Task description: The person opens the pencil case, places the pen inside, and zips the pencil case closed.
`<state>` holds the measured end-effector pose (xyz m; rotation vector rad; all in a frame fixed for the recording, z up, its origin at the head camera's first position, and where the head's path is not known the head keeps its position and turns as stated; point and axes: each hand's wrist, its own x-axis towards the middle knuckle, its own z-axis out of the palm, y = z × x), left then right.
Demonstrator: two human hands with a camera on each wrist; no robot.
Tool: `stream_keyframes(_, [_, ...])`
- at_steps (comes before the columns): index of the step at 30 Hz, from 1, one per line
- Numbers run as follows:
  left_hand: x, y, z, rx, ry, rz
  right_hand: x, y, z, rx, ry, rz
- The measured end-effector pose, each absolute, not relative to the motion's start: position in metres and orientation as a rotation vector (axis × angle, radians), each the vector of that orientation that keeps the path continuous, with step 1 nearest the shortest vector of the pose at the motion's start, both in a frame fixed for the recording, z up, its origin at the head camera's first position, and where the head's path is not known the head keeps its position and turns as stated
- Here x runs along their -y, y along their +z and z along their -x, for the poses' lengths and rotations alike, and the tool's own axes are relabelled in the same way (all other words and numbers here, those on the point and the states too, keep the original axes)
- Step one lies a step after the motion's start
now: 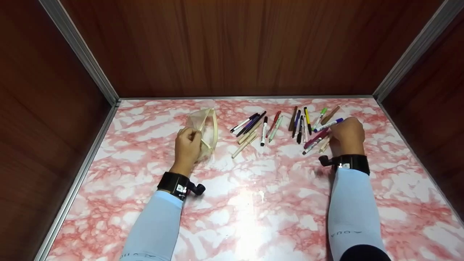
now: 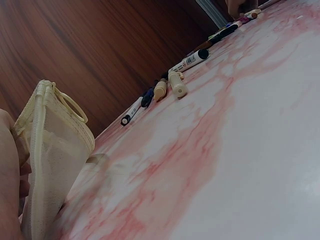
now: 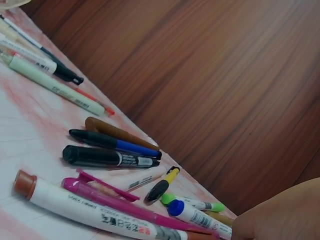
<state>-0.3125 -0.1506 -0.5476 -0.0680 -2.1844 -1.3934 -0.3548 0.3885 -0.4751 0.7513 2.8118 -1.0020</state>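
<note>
My left hand point(image 1: 187, 145) pinches the rim of a cream mesh pouch point(image 1: 214, 127), which stands with its mouth facing right. In the left wrist view the mesh pouch point(image 2: 57, 150) rises beside the fingers, its cord loop at the top. At the right, my right hand point(image 1: 348, 135) grips one end of a white marker with blue ends point(image 1: 328, 125); its fingertips are hidden behind the back of the hand. Under and beside that marker lie a magenta pen point(image 3: 125, 205) and a white marker with brown ends point(image 3: 100, 212). A green-capped marker point(image 1: 319, 119) lies just behind.
Several pens and markers lie between the hands, among them a black-capped white marker point(image 1: 264, 131), a pale green pen point(image 1: 276, 129), a yellow-and-black pen point(image 1: 307, 120) and a beige pen point(image 1: 243, 146). Dark wood panels point(image 1: 246, 47) enclose the marbled pink-and-white table point(image 1: 275, 203) at the back and sides.
</note>
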Motion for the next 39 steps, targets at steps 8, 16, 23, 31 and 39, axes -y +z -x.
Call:
stream_keyframes(8, [0.149,-0.546,0.312,2.196,-1.389,0.067,-0.391,-0.451,0.352,-2.896,-1.345,-0.686])
stream_keyframes(16, [0.149,-0.546,0.312,2.222,-1.410,0.041,-0.368,-0.439,0.362,-2.751,-1.984,-0.606])
stream_keyframes(23, [0.152,-0.547,0.313,2.227,-1.415,0.032,-0.332,-0.443,0.373,-2.466,-2.449,-0.427])
stream_keyframes(31, [0.158,-0.545,0.311,2.226,-1.412,0.016,-0.262,-0.448,0.383,-2.382,-2.502,-0.275])
stream_keyframes(39, [0.151,-0.546,0.312,2.215,-1.417,0.031,-0.204,-0.456,0.383,-2.326,-2.484,-0.106])
